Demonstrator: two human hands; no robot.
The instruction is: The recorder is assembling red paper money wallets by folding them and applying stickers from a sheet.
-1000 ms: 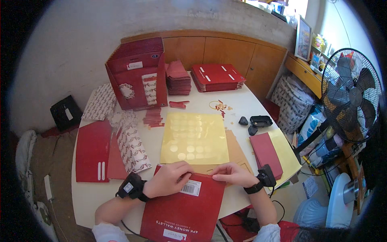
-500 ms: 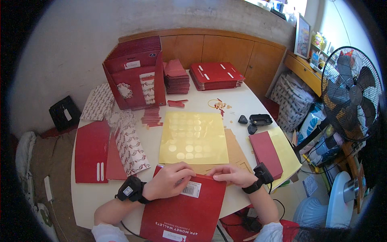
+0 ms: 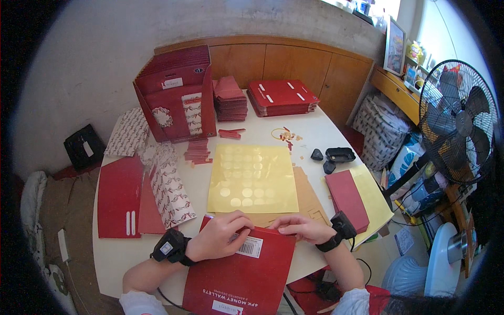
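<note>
At the near edge of the round white table (image 3: pixel 121 257), a flat red cardboard sheet with a white barcode label (image 3: pixel 247 278) lies in front of the person, its near part hanging past the rim toward the lap. The left hand (image 3: pixel 218 236) rests on the sheet's far left corner, fingers curled and pressing down beside the label; it seems to pin the card flat rather than clasp it. The right hand (image 3: pixel 299 228) lies along the sheet's far edge with fingers stretched leftward, fingertips on the card, apparently holding that edge steady; whether anything is pinched under them I cannot tell. Both wrists wear black bands.

Just beyond the hands lies a yellow sheet of round stickers (image 3: pixel 252 178), partly peeled, kept within easy reach on top of brown card. To the right a stack of dark red envelopes (image 3: pixel 346 197) sits on another yellow sheet. On the left lie a flat red card with two white slots (image 3: pixel 119 197) and patterned red-and-white packets (image 3: pixel 170 186). Far across the table stand an upright red display carton (image 3: pixel 176 94) and a pile of folded red flats (image 3: pixel 283 97). A black standing fan (image 3: pixel 457 123) is off to the right.
</note>
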